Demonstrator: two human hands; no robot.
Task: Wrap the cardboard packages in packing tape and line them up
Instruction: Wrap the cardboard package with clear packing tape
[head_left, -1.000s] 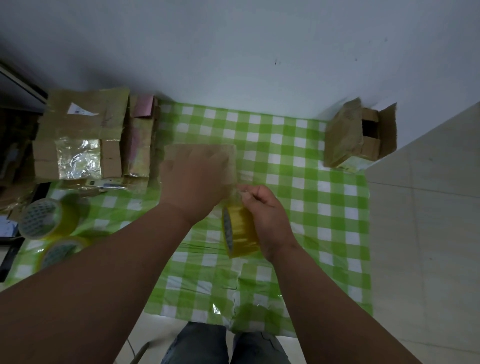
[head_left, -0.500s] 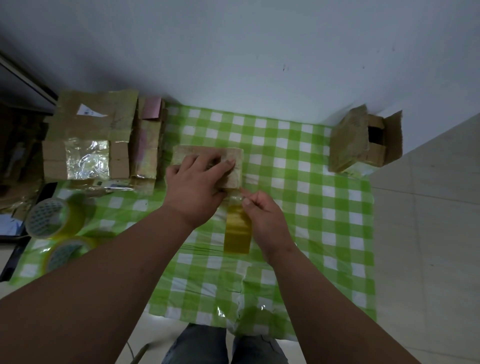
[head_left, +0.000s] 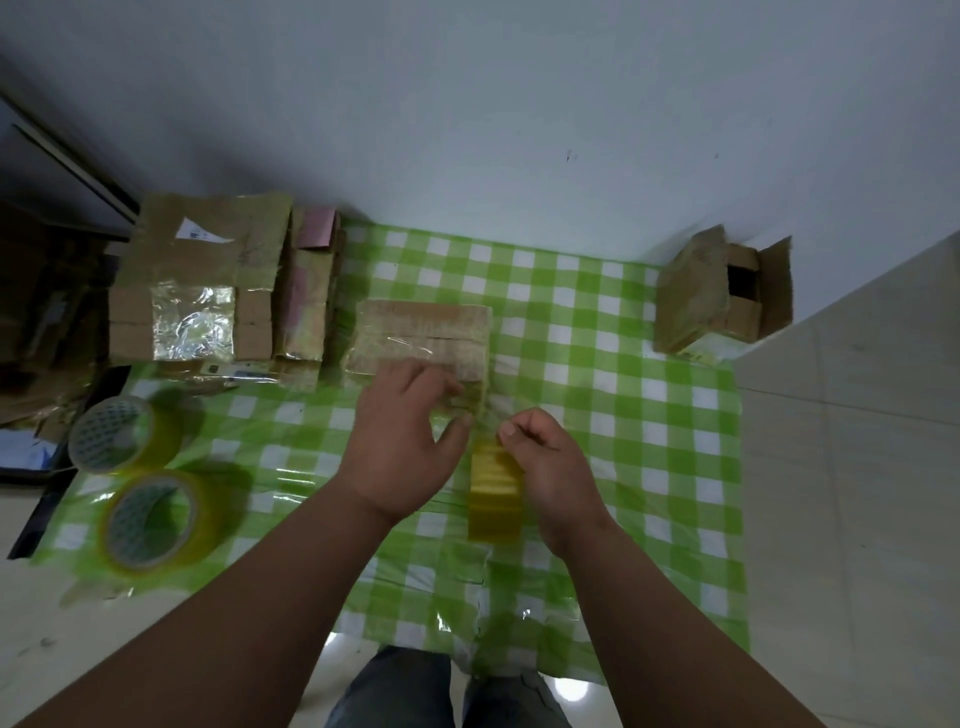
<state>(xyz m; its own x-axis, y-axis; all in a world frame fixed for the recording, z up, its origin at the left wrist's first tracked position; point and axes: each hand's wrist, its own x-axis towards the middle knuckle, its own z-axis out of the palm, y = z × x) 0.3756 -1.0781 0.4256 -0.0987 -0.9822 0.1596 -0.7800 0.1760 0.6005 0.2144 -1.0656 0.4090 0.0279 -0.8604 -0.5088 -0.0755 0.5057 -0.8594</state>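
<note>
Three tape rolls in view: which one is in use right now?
The roll gripped by the right hand, standing on edge mid-cloth. The other two rolls lie untouched at the cloth's left edge.

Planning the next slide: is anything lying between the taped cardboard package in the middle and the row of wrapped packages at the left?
Nothing visible. The flat taped cardboard package sits just right of the pink-labelled wrapped package, only a narrow strip of green checked cloth between them.

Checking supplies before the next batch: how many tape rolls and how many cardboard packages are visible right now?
Tape rolls: 3, two lying at the left and one in the right hand
Cardboard packages: 4, big left, slim one beside it, centre, far right
Total: 7
</note>
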